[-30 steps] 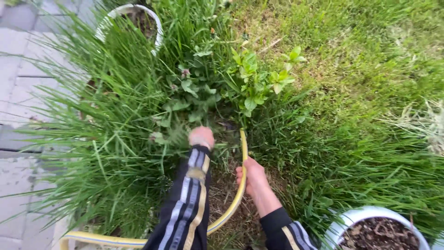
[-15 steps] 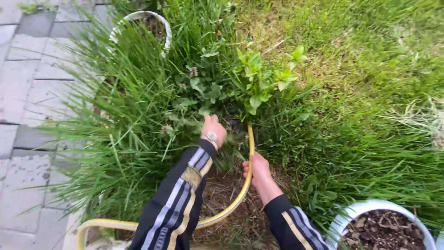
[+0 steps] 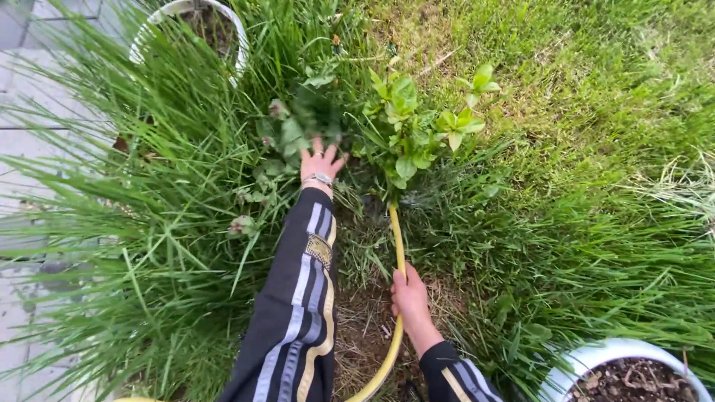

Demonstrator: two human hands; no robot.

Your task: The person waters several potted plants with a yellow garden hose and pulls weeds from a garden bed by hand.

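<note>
1. You stand over a garden bed with the yellow hose [image 3: 397, 246] laid up through the tall grass [image 3: 149, 223]; its end sits at the foot of the leafy green plant [image 3: 410, 134], so the hose is already in place at the stem. Whether water is running cannot be told from the head view.

2. Your right hand [image 3: 410, 298] grips the hose partway along, fingers wrapped round it, thumb on top, wrist low near the bare patch of dry soil [image 3: 365, 327].

3. Your left hand [image 3: 320, 162] reaches ahead into the clover [image 3: 298, 126] beside the plant, arm nearly straight in its striped dark sleeve [image 3: 298, 313]. The fingers are spread and loose among the leaves; they press or part the stems, and you hold nothing firmly that shows.

4. The weeds around the plant remain thick and standing, so most of the clearing about its base looks undone.

5. A white pot [image 3: 186, 22] of soil sits beyond the grass at upper left; another white pot [image 3: 596, 357] stands at lower right, well apart from both hands.
</note>
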